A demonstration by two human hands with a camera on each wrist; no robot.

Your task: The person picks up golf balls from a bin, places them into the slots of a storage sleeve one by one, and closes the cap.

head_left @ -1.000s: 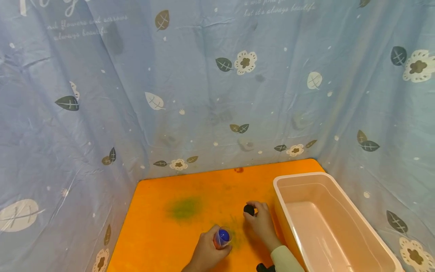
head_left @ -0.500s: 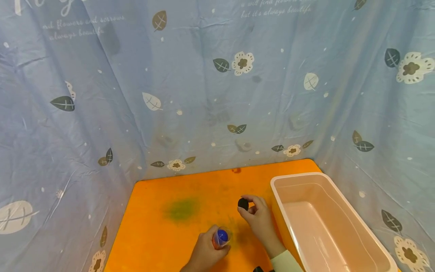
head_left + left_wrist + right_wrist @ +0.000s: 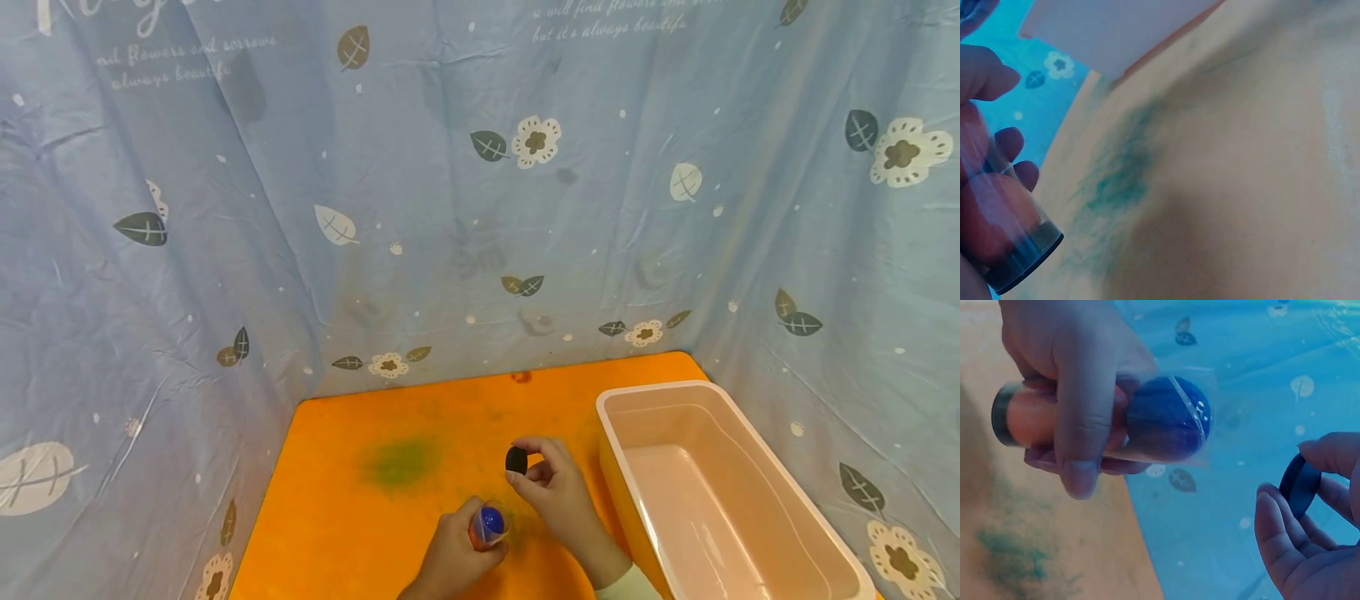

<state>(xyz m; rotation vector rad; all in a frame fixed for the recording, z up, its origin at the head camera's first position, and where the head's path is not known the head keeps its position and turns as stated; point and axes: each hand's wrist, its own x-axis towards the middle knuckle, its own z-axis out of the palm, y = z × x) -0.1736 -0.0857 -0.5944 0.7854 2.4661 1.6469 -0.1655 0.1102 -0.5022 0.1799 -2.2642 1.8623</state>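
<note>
My left hand [image 3: 450, 550] grips a clear plastic tube [image 3: 1016, 253] around its side. Inside it, a blue ball [image 3: 1166, 419] sits at the uncapped end, with orange-red balls [image 3: 994, 215] behind it, partly hidden by the fingers. A black cap [image 3: 1002, 414] closes the tube's other end. To the right, my right hand [image 3: 558, 496] pinches a separate round black cap [image 3: 1302, 486] between thumb and fingers. In the head view this cap [image 3: 516, 460] is held on edge, a short gap beyond and right of the tube's open end.
Both hands are over an orange table [image 3: 337, 500] with green smudges [image 3: 405, 461]. A deep peach plastic bin [image 3: 637, 492] stands along the right side. Blue curtains [image 3: 435, 208] printed with leaves and flowers enclose the table at the back and sides.
My right hand has moved left with the black cap, bringing it closer to the tube. The left hand keeps its grip on the tube almost in place.
</note>
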